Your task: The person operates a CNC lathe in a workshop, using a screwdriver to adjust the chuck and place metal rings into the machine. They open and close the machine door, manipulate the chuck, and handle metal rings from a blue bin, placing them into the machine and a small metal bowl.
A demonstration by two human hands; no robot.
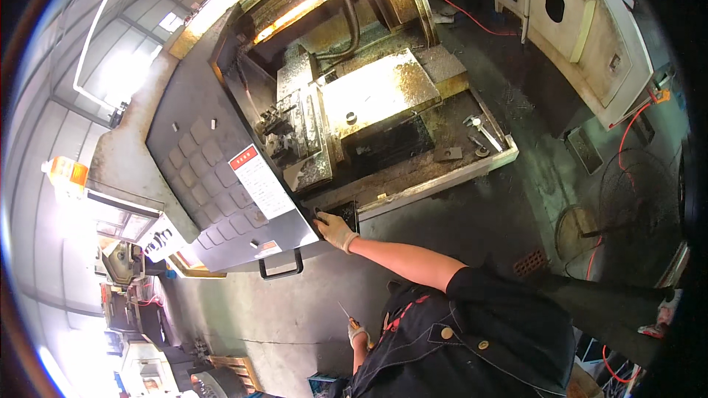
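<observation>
My right hand (335, 232), in a pale glove, reaches across to the free edge of the grey machine door (214, 184). Its fingers are curled at that edge, above the black door handle (282, 265); the fingertips are partly lost against the dark gap. Lower down, close to my body, my gloved left hand (358, 336) is closed around a thin, pointed tool with an orange handle (355, 323). The tool's slim shaft points up and to the left; its exact kind is too small to tell. Inside the machine, a small ring-shaped metal part (351, 117) sits on the bright flat cover (380, 92).
A caliper (483, 133) and small metal pieces (448, 154) lie on the machine's front tray (435, 184). Red hoses (627, 136) run over the floor at the right, near another pale machine (575, 22). A wooden pallet (236, 372) stands at the lower left.
</observation>
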